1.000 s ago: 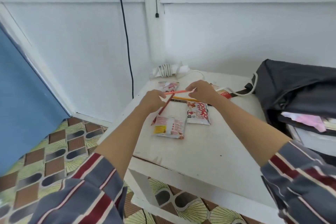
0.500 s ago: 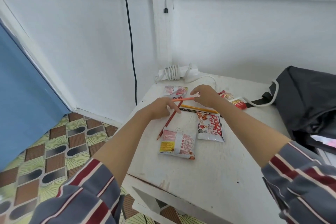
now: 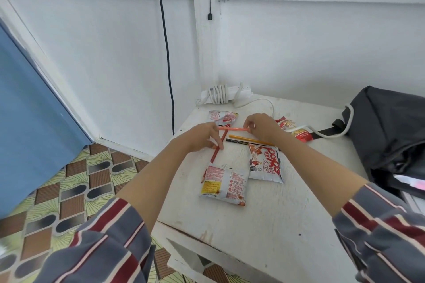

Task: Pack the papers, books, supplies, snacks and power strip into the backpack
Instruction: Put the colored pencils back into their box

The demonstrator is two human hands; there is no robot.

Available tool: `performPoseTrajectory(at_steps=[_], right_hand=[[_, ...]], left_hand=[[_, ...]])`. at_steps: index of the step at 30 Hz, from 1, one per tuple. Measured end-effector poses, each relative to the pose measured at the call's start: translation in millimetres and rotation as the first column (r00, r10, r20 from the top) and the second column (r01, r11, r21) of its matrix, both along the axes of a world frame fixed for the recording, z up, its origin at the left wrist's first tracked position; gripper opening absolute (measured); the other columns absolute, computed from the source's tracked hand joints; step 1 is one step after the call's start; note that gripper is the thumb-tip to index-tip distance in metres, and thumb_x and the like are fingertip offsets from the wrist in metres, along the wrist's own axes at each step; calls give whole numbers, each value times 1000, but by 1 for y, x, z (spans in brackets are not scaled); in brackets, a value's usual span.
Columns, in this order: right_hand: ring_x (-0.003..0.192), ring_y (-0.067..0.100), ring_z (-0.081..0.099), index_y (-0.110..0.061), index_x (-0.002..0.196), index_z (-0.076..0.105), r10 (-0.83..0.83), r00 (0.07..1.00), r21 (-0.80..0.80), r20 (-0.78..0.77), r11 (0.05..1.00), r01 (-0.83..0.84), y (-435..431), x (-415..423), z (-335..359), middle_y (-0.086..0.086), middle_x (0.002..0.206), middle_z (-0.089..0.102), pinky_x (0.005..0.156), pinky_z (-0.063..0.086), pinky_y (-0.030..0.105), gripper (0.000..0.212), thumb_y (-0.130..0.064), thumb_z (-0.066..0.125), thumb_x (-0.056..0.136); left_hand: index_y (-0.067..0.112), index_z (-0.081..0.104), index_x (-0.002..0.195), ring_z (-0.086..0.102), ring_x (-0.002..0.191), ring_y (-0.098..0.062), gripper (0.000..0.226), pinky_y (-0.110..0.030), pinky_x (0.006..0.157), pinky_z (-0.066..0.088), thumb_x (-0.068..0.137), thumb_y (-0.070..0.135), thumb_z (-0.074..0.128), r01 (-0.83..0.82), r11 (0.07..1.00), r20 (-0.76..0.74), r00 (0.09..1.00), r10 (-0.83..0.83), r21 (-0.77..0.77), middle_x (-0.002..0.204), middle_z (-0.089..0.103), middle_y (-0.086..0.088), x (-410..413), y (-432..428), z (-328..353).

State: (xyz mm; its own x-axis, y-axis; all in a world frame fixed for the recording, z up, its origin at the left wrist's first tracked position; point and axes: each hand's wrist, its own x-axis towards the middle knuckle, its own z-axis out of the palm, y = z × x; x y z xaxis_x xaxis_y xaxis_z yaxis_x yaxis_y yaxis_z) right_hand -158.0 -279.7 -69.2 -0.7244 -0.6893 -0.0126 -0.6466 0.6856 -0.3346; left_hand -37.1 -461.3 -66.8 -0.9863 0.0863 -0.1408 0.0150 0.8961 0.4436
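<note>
snack packets (image 3: 224, 185) crowd table (image 3: 287, 225) middle, near edge free

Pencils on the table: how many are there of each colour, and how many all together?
light orange pencil: 1
red pencil: 1
yellow pencil: 1
black pencil: 1
Total: 4
</note>
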Motion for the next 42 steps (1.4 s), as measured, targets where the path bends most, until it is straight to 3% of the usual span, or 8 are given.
performPoseTrajectory(at_steps=[5, 12, 15, 21, 29, 34, 39, 42], right_hand=[[83, 17, 51, -6, 102, 65, 20, 999, -89, 50, 996, -15, 7, -2, 6, 10, 98, 60, 78, 45, 31, 24, 4, 47, 89], [68, 16, 50, -7, 100, 66, 37, 987, -107, 155, 994, -21, 22, -2, 19, -1, 66, 50, 68, 41, 25, 25, 6, 47, 89], [63, 7, 45, -11, 100, 66, 50, 976, -30, 211, 999, -44, 27, 2, 24, -2, 72, 51, 58, 37, 18, 32, 8, 43, 89], [71, 13, 54, -11, 104, 68, 63, 938, 39, 341, 996, -82, 35, 5, 28, 7, 92, 61, 64, 47, 22, 40, 11, 38, 88], [66, 12, 51, -12, 105, 70, 44, 919, 37, 393, 997, -64, 41, 19, 38, -1, 75, 63, 70, 43, 21, 41, 5, 38, 88], [104, 19, 56, -18, 108, 69, 129, 932, 23, 338, 989, -145, 44, 23, 45, 6, 112, 65, 83, 44, 24, 49, 14, 43, 82], [76, -5, 57, -17, 109, 69, 170, 931, -18, 322, 985, -174, 47, 29, 49, 5, 109, 66, 68, 43, 7, 45, 14, 53, 80], [74, -2, 56, -11, 110, 68, 202, 933, -97, 297, 979, -181, 46, 32, 48, 8, 103, 67, 59, 44, 5, 43, 16, 51, 81]], left_hand=[[21, 74, 99, 49, 109, -16, 23, -23, 91, 37, 84, 5, 66, 40, 997, -14, 999, -41, -65, 126, 52, 1, 3, 2, 2], [22, 74, 98, 52, 114, -15, 24, -28, 97, 39, 85, 5, 63, 49, 992, -2, 999, -49, -119, 137, 51, 7, 7, 6, 4], [23, 73, 100, 51, 117, -13, 24, -23, 96, 34, 86, 6, 63, 53, 985, -3, 999, -54, -163, 137, 51, 8, 9, 9, 6], [23, 71, 99, 50, 118, -12, 21, -19, 89, 31, 87, 9, 62, 45, 970, 2, 999, -46, -238, 135, 53, 12, 13, 8, 6], [29, 68, 101, 53, 109, -11, 23, -26, 89, 41, 87, 11, 62, 65, 951, 2, 998, -67, -301, 116, 61, 10, 21, 0, 3], [23, 70, 95, 56, 99, -11, 16, -27, 86, 44, 86, 12, 64, 56, 951, 10, 998, -56, -303, 107, 62, 7, 26, -6, 5], [27, 68, 94, 58, 98, -9, 18, -32, 90, 47, 87, 12, 62, 9, 954, 7, 1000, -7, -300, 107, 63, 10, 34, -15, 2], [27, 67, 93, 58, 97, -10, 20, -33, 89, 47, 89, 10, 57, -20, 958, 0, 1000, 21, -288, 103, 65, 9, 40, -22, 5]])
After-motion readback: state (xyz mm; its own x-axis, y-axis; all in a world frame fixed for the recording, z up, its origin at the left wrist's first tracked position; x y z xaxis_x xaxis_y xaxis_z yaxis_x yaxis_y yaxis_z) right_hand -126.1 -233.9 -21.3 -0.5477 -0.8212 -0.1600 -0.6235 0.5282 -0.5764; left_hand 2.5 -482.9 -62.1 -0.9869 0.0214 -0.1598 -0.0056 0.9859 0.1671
